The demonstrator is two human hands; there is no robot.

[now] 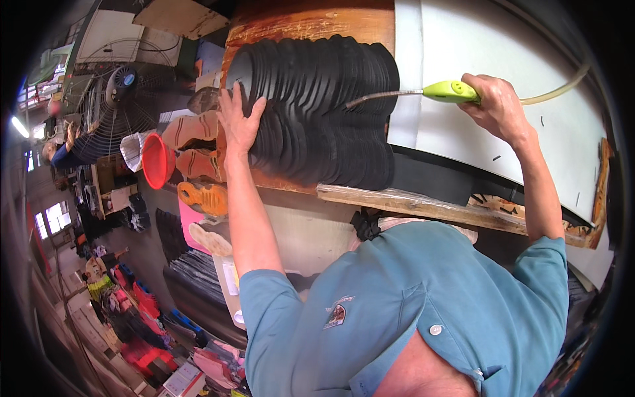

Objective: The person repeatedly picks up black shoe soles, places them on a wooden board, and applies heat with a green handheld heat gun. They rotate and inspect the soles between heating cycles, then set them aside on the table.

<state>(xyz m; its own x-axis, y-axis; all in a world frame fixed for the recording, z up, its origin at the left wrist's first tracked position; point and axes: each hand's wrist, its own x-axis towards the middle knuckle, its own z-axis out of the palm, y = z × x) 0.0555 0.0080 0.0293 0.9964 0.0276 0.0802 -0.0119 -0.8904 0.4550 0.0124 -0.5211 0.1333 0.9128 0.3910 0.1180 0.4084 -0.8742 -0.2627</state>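
A long row of thin black shoe-sole pieces [317, 112], packed together like leaves, lies across the wooden bench in front of me. My left hand [239, 122] rests against the left end of this row, its thumb and fingers spread. In my right hand [497, 109], closed round its handle, is a lime-green air blow gun [451, 91]. A pale hose [559, 87] runs from its back end off to the right. The gun's thin, bent metal nozzle points left, its tip over the middle of the black pieces.
A white board [489, 46] covers the right of the bench, with a few black scraps on it. A wooden rail [410, 206] runs along the near edge. To the left are a red bowl [159, 161], brown sole-shaped pieces [198, 164], an orange sole [202, 198] and a large fan [122, 86].
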